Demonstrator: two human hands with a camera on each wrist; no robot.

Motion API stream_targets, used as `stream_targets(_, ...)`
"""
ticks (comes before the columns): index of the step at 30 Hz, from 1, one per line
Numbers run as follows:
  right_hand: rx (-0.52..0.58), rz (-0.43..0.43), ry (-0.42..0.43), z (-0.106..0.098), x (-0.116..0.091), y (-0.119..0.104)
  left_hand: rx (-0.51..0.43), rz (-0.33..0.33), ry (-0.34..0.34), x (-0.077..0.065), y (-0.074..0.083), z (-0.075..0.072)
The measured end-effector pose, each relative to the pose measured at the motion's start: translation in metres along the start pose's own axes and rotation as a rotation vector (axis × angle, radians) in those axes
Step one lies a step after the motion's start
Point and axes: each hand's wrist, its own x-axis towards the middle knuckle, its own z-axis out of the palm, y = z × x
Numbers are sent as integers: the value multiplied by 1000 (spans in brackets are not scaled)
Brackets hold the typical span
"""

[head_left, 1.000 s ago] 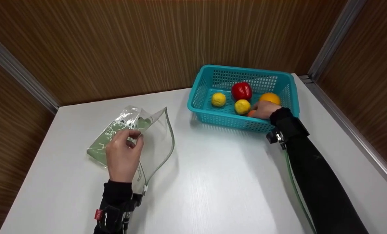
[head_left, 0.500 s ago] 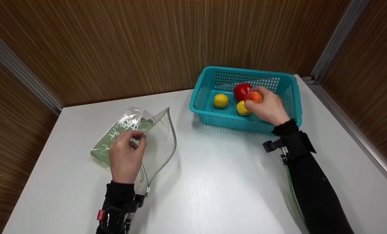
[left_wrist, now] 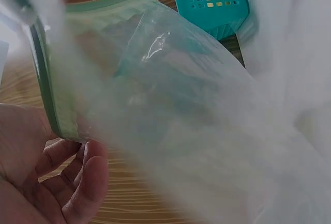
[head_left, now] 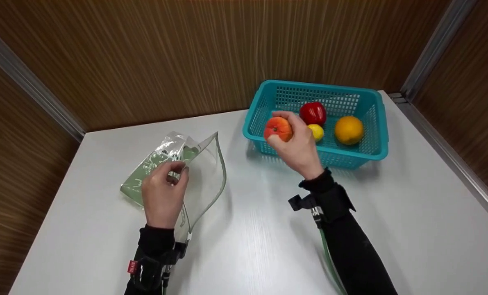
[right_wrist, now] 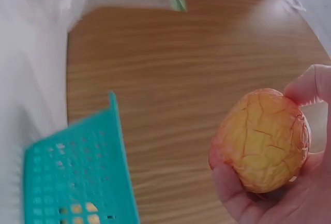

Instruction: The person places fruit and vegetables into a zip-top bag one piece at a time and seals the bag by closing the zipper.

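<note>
on the white table (head_left: 252, 254) stand the teal basket (head_left: 342, 159) and, to its left, a clear and green bag (head_left: 151, 168), its gaping edge pinched by the left hand (head_left: 164, 194). the right hand (head_left: 298, 147) has its fingers curled round a peach (head_left: 277, 128) held up clear of the basket; the head view shows its red-orange stem end, only the right wrist view its yellow, creased side

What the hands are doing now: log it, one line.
left hand: pinches bag; right hand: grips reddish fruit; teal basket: other fruit inside
</note>
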Motion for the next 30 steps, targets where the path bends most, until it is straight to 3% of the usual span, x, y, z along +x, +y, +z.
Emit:
stream_targets(6, -41, -85, -13, 25, -11, -7, -1, -16, 11, -3, 0, -2)
stream_targets(18, -119, -206, -50, 47, -32, -11, -3, 8, -13, -2, 4, 3)
stream_targets(25, -226, -286, -128, 73, -46, -16, -12, -4, -7, -3, 5, 4)
stream_targets(30, -289, -317, -134, 83, -52, -16, -2, -13, -6, -5, 5, 4)
